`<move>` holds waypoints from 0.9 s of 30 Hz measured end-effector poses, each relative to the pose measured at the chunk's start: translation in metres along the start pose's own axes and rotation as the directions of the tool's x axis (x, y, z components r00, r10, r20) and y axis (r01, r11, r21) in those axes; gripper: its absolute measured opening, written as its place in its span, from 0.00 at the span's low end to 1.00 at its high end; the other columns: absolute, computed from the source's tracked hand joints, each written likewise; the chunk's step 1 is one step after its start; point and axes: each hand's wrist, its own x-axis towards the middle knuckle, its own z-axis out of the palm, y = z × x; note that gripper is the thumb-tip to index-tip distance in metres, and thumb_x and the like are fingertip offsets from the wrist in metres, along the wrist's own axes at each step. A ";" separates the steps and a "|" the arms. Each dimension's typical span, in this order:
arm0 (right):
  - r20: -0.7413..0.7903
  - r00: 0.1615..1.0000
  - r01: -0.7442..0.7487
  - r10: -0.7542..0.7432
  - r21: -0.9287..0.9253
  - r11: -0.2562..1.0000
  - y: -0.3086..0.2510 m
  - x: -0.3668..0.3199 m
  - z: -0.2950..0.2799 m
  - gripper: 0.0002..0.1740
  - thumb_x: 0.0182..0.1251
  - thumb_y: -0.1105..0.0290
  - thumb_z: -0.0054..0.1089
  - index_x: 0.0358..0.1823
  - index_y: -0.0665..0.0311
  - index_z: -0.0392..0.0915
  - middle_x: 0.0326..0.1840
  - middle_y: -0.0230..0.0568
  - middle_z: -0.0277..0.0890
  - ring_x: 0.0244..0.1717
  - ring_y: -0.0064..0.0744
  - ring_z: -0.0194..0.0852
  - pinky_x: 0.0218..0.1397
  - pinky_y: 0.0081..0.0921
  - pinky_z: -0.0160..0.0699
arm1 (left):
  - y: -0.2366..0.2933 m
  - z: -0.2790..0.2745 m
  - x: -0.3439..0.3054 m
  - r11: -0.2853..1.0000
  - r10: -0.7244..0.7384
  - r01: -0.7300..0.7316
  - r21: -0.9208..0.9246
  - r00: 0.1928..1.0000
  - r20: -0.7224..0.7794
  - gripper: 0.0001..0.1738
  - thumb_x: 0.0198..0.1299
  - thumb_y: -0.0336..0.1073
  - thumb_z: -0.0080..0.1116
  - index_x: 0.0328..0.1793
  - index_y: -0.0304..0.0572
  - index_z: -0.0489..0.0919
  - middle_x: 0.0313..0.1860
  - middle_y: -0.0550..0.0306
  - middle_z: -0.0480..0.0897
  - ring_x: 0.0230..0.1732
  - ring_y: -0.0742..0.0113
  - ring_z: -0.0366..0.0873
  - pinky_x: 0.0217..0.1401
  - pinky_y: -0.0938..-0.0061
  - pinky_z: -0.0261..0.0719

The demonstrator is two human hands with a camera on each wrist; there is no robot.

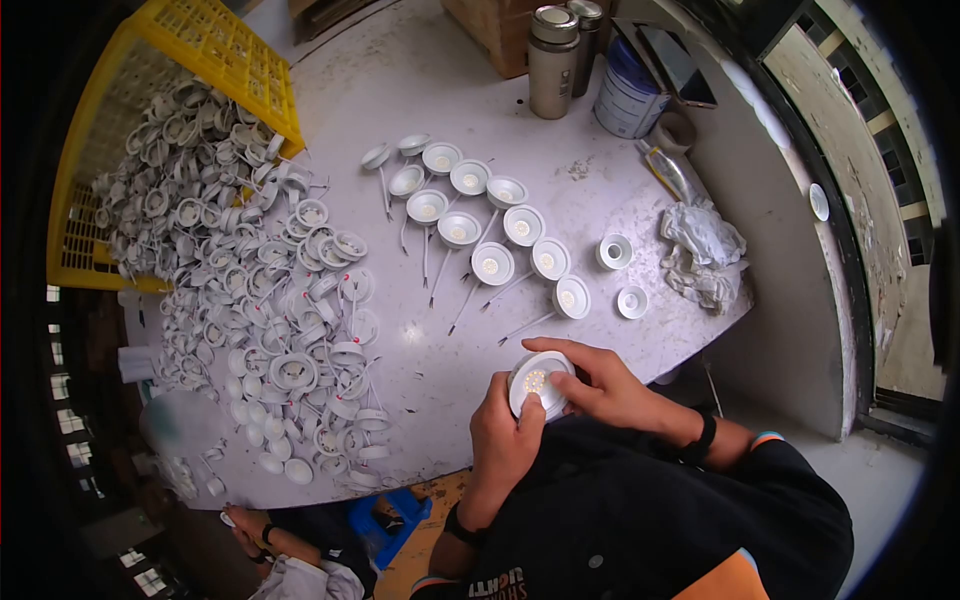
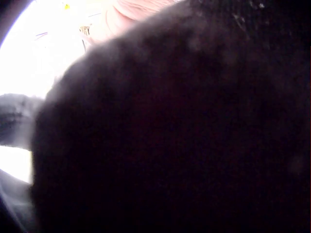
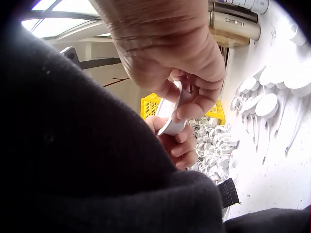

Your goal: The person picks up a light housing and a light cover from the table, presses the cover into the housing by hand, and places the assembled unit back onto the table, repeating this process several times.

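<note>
In the head view, both hands hold a round white LED downlight just over the table's near edge. My left hand grips its left rim, thumb on the dotted LED face. From the right, my right hand holds the rim between the thumb at the face and fingers behind it. The right wrist view shows the downlight edge-on, with the right hand above and left-hand fingers below. Dark cloth fills most of the left wrist view and hides the downlight there.
Several finished-looking downlights with wires stand in rows mid-table. Left of them, a pile of white housings spills from a yellow crate. Two small white rings, a plastic bag, bottles and a bucket lie rightward. Another person's hands show lower left.
</note>
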 end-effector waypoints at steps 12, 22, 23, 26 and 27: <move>-0.123 0.985 -0.124 0.124 0.005 0.992 0.023 0.013 -0.007 0.23 0.63 0.74 0.45 0.61 0.63 0.66 0.34 0.38 0.75 0.22 0.18 0.69 0.24 0.17 0.71 | -0.042 0.003 0.009 0.961 -0.008 0.030 -0.274 0.996 0.084 0.18 0.60 0.39 0.55 0.49 0.32 0.71 0.39 0.51 0.78 0.42 0.67 0.75 0.45 0.72 0.73; -0.294 0.952 -0.010 -0.090 -0.322 0.947 0.063 0.026 -0.020 0.31 0.62 0.64 0.57 0.65 0.60 0.59 0.49 0.45 0.70 0.31 0.25 0.71 0.33 0.22 0.73 | -0.084 0.007 0.045 0.882 -0.254 0.312 -0.354 0.946 0.201 0.17 0.60 0.38 0.55 0.48 0.31 0.73 0.40 0.54 0.78 0.42 0.72 0.74 0.48 0.77 0.70; -0.292 0.953 -0.014 -0.085 -0.324 0.946 0.063 0.025 -0.024 0.31 0.62 0.64 0.57 0.65 0.60 0.59 0.49 0.45 0.70 0.31 0.25 0.71 0.33 0.22 0.73 | -0.094 0.010 0.053 0.908 -0.266 0.304 -0.288 0.950 0.163 0.18 0.59 0.39 0.55 0.48 0.30 0.74 0.40 0.52 0.79 0.42 0.69 0.75 0.48 0.75 0.71; -0.300 0.952 0.001 -0.058 -0.188 0.982 0.063 0.024 -0.030 0.28 0.61 0.66 0.57 0.63 0.60 0.62 0.51 0.46 0.68 0.34 0.27 0.71 0.37 0.23 0.73 | -0.117 0.019 0.079 0.951 -0.248 0.266 -0.158 0.961 0.122 0.17 0.57 0.40 0.57 0.44 0.32 0.76 0.36 0.52 0.80 0.39 0.67 0.77 0.44 0.74 0.72; -0.275 0.960 0.003 -0.062 -0.213 0.977 0.063 0.024 -0.031 0.26 0.60 0.67 0.57 0.61 0.60 0.64 0.50 0.46 0.69 0.34 0.28 0.71 0.37 0.24 0.73 | -0.121 0.023 0.087 0.965 -0.236 0.247 -0.087 0.965 0.116 0.17 0.56 0.41 0.57 0.43 0.33 0.77 0.34 0.51 0.81 0.38 0.66 0.77 0.43 0.73 0.72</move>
